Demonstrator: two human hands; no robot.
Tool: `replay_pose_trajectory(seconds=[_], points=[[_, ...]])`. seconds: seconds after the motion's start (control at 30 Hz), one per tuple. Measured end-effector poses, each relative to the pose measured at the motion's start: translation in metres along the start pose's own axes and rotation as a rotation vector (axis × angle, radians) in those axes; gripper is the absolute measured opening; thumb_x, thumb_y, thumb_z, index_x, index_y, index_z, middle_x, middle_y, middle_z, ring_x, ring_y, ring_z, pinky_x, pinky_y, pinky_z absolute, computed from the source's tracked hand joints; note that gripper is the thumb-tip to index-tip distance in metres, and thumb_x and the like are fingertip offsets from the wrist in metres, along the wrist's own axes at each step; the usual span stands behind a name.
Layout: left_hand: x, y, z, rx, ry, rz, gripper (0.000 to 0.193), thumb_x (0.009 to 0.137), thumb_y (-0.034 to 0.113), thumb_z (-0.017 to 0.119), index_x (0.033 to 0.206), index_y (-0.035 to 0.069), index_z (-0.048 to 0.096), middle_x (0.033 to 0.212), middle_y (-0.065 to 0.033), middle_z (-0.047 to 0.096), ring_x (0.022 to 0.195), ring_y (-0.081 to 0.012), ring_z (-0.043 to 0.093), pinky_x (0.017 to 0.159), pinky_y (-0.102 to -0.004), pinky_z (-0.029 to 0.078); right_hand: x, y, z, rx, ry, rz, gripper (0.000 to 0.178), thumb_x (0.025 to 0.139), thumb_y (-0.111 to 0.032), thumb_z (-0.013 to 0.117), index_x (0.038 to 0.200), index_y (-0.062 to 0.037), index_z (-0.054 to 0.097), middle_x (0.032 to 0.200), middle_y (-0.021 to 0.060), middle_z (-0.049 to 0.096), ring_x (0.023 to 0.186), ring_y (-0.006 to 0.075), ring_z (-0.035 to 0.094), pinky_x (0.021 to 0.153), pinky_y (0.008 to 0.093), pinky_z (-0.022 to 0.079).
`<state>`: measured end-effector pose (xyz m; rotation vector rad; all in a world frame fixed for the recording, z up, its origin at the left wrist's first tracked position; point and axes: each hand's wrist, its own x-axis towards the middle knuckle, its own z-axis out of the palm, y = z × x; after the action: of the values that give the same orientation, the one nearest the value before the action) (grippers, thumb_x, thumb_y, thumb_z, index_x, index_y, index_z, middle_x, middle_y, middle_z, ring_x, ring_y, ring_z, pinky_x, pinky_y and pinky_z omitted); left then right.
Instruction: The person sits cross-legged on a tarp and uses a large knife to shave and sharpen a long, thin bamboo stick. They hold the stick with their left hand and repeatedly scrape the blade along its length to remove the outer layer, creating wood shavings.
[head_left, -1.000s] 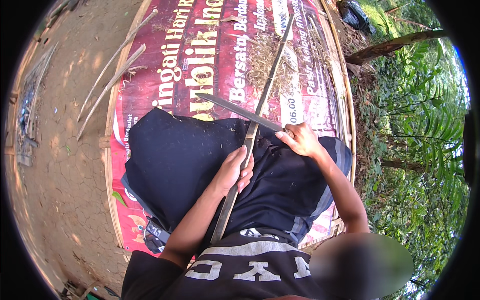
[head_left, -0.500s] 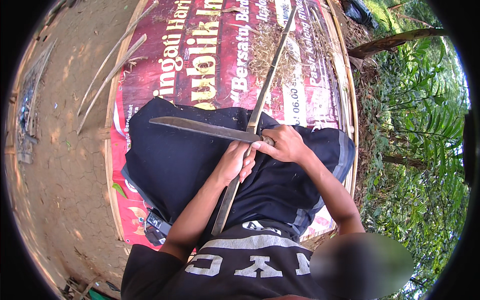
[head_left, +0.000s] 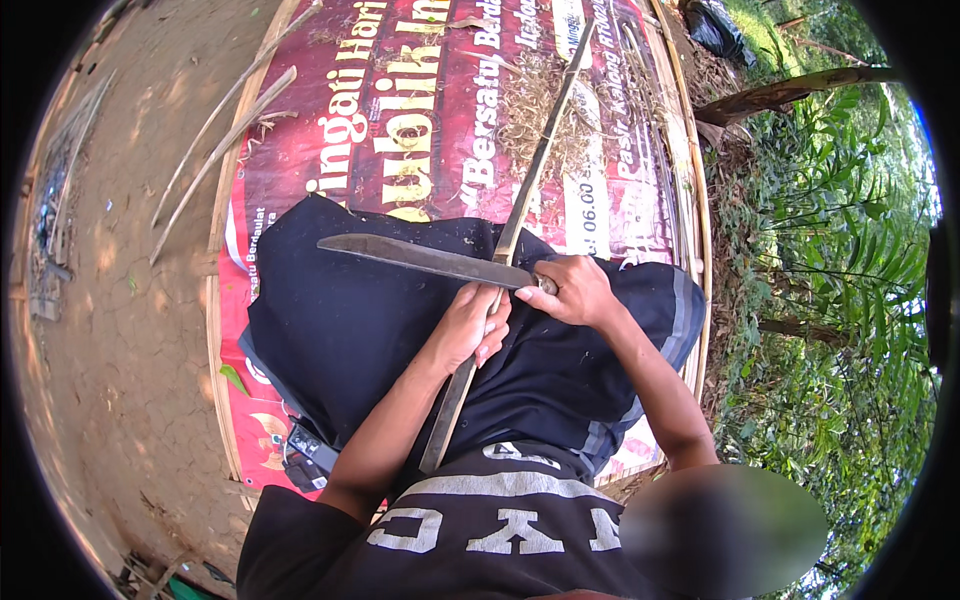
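Knife (head_left: 420, 258) first, going left to right: its blade points off to your left, tip over the dark cloth (head_left: 350, 310) on your lap, long axis running nearly sideways. Next is your left hand (head_left: 468, 328), fingers wrapped around the long strip (head_left: 522, 205) just below where the blade crosses it. That strip runs lengthwise away from you, near end by your shirt (head_left: 460, 560), far end leaning a bit right over the red banner (head_left: 285, 185). So the two make a lopsided cross right above your left knuckles, and honestly I can't tell from up here if the edge is touching the strip. Your right hand (head_left: 580, 290) is just right of the crossing, fingers clamped on the knife's handle (head_left: 545, 285), thumb stretched toward the blade.
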<state>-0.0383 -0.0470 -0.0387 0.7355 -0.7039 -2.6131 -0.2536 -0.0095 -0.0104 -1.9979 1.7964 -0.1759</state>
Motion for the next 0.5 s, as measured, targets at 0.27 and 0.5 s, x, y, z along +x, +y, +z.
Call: replay_pose_trajectory(seconds=[0.27,0.5], points=[[0.003,0.000,0.003,-0.079,0.005,-0.010,0.036,0.109,0.038,0.035,0.093,0.008,0.046,0.057,0.0038,0.034,0.034,-0.0054,0.030,0.029,-0.0220,0.029,0.031,0.085,-0.024,0.099,0.172,0.426,0.067,0.098,-0.057,0.049,0.083,0.0059,0.067,0.062,0.0235,0.059,0.063,0.0416,0.060,0.064,0.0506,0.047],[-0.002,-0.001,-0.004,-0.017,0.005,-0.035,0.039,0.109,0.041,0.034,0.093,0.007,0.045,0.057,0.0026,0.036,0.034,-0.0067,0.034,0.028,-0.0236,0.032,0.015,0.017,-0.008,0.030,-0.053,-0.028,0.058,0.093,-0.057,0.058,0.076,-0.0030,0.066,0.060,0.0187,0.060,0.061,0.0381,0.064,0.061,0.0454,0.051]])
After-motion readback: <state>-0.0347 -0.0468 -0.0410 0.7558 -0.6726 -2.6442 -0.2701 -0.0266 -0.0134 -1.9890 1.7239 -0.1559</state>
